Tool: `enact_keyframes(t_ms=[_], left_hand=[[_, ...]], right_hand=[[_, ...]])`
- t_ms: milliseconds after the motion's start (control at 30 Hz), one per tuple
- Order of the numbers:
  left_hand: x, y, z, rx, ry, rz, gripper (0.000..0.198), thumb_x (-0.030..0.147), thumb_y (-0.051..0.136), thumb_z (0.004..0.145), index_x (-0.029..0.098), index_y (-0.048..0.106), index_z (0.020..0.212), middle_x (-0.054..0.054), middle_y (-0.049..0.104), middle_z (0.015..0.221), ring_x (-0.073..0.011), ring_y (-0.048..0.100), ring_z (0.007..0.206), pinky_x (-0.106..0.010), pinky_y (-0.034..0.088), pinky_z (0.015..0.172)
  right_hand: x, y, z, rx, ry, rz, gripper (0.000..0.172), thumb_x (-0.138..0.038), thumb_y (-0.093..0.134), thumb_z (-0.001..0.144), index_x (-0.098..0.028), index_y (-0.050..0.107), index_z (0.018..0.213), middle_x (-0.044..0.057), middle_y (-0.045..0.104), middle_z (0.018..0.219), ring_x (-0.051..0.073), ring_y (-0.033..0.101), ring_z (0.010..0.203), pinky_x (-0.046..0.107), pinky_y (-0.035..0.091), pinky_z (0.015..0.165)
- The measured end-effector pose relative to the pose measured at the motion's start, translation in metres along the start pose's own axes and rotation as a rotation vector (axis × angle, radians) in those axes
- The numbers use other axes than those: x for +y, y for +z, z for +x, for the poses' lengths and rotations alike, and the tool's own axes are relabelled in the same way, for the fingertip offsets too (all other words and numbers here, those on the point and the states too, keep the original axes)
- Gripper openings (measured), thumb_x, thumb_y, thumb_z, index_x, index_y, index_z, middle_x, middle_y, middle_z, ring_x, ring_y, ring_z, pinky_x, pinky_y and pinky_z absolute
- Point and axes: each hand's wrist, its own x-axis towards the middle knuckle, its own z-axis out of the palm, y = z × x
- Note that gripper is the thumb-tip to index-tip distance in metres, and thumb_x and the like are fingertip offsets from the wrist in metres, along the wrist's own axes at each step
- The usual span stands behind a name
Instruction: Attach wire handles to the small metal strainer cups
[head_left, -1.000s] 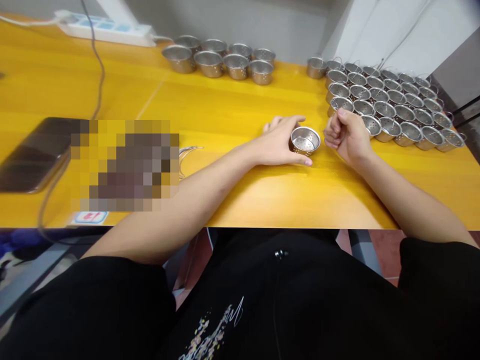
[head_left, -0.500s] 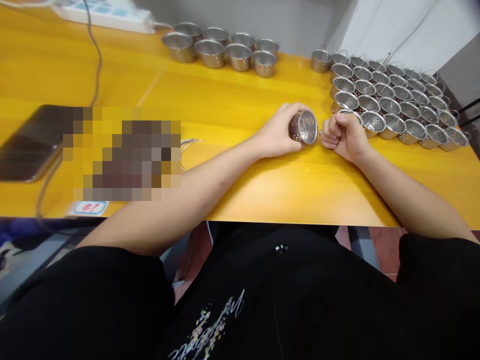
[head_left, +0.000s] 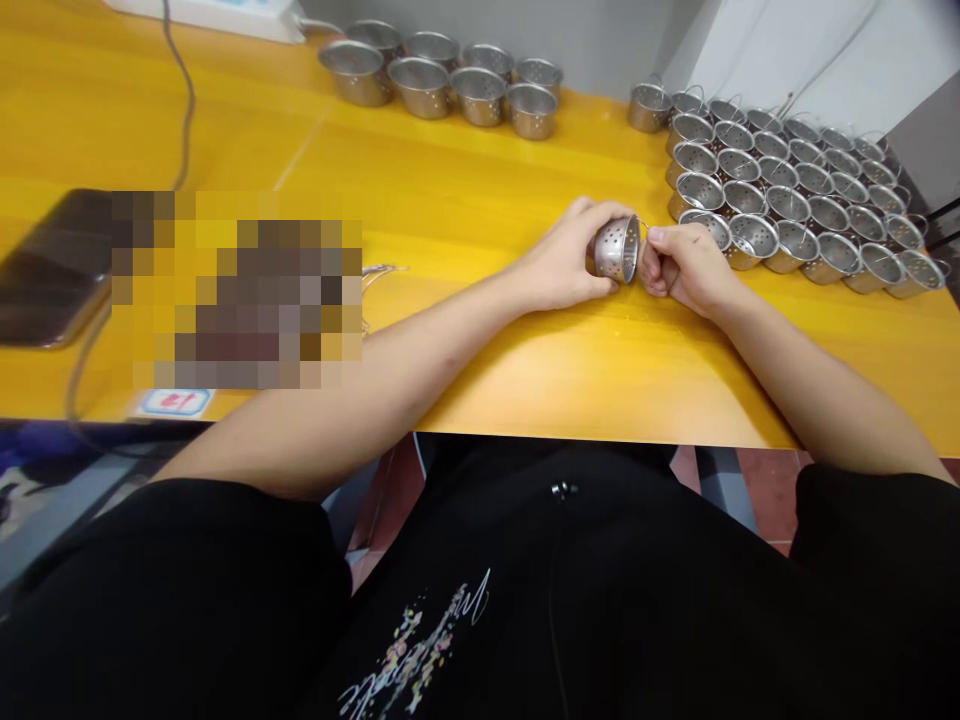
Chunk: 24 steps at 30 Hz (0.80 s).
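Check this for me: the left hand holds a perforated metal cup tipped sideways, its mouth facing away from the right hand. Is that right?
Not quite: in the head view, the mouth of the perforated metal cup faces toward the right hand. The left hand does hold it, tipped sideways.

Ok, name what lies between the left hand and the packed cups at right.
In the head view: the perforated metal cup held by the left hand, then a thin wire and the right hand pinching it.
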Motion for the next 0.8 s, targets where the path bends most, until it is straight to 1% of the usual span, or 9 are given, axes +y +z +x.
enact_keyframes(t_ms=[133, 233, 300, 467, 633, 733, 800], left_hand=[[-0.002, 0.001, 0.002, -0.025, 0.022, -0.054, 0.09, 0.037, 0.103, 0.08, 0.027, 0.072, 0.164, -0.015, 0.076, 0.167, -0.0479, 0.07, 0.159, -0.068, 0.053, 0.145], [-0.004, 0.002, 0.003, -0.039, 0.043, -0.087, 0.091, 0.038, 0.104, 0.082, 0.026, 0.071, 0.165, -0.016, 0.075, 0.17, -0.0483, 0.069, 0.162, -0.067, 0.051, 0.146], [-0.005, 0.002, 0.003, -0.043, 0.059, -0.102, 0.092, 0.04, 0.105, 0.082, 0.024, 0.07, 0.166, -0.017, 0.075, 0.172, -0.0486, 0.069, 0.163, -0.067, 0.05, 0.147], [-0.009, 0.003, 0.003, -0.046, 0.076, -0.118, 0.094, 0.043, 0.104, 0.084, 0.024, 0.068, 0.169, -0.018, 0.074, 0.174, -0.0488, 0.07, 0.163, -0.067, 0.051, 0.147], [-0.012, 0.004, 0.003, -0.052, 0.084, -0.122, 0.093, 0.044, 0.104, 0.085, 0.025, 0.068, 0.168, -0.018, 0.073, 0.174, -0.0498, 0.069, 0.164, -0.069, 0.05, 0.147], [-0.012, 0.004, 0.003, -0.059, 0.085, -0.114, 0.092, 0.044, 0.101, 0.085, 0.026, 0.067, 0.169, -0.018, 0.072, 0.175, -0.0492, 0.068, 0.165, -0.069, 0.05, 0.147], [-0.012, 0.005, 0.003, -0.062, 0.103, -0.115, 0.091, 0.044, 0.099, 0.086, 0.027, 0.065, 0.169, -0.017, 0.072, 0.174, -0.0492, 0.068, 0.164, -0.07, 0.05, 0.147]], right_hand=[[0.002, -0.004, -0.001, -0.001, 0.022, -0.026, 0.08, -0.099, 0.096, 0.09, -0.027, 0.065, 0.075, 0.001, 0.065, 0.066, 0.014, 0.057, 0.05, 0.029, 0.041, 0.042], [0.0, -0.005, -0.002, -0.022, 0.038, -0.005, 0.081, -0.1, 0.097, 0.088, -0.027, 0.066, 0.078, 0.004, 0.071, 0.074, 0.016, 0.066, 0.057, 0.03, 0.049, 0.044], [0.0, -0.005, -0.002, -0.023, 0.038, -0.002, 0.082, -0.102, 0.098, 0.086, -0.026, 0.067, 0.078, 0.005, 0.073, 0.077, 0.017, 0.069, 0.06, 0.03, 0.052, 0.046], [0.002, -0.005, -0.002, -0.002, 0.025, -0.017, 0.082, -0.104, 0.097, 0.085, -0.027, 0.069, 0.079, 0.005, 0.074, 0.078, 0.018, 0.07, 0.064, 0.03, 0.054, 0.048], [0.004, -0.008, -0.001, 0.005, 0.021, -0.03, 0.083, -0.106, 0.094, 0.085, -0.028, 0.069, 0.079, 0.002, 0.067, 0.071, 0.016, 0.061, 0.056, 0.031, 0.052, 0.047], [0.004, -0.008, -0.001, 0.007, 0.023, -0.033, 0.083, -0.106, 0.093, 0.085, -0.027, 0.068, 0.078, 0.002, 0.066, 0.07, 0.016, 0.059, 0.054, 0.032, 0.052, 0.047], [0.005, -0.008, -0.001, 0.006, 0.01, -0.037, 0.082, -0.105, 0.092, 0.088, -0.028, 0.067, 0.078, 0.002, 0.066, 0.071, 0.015, 0.059, 0.054, 0.032, 0.051, 0.047]])
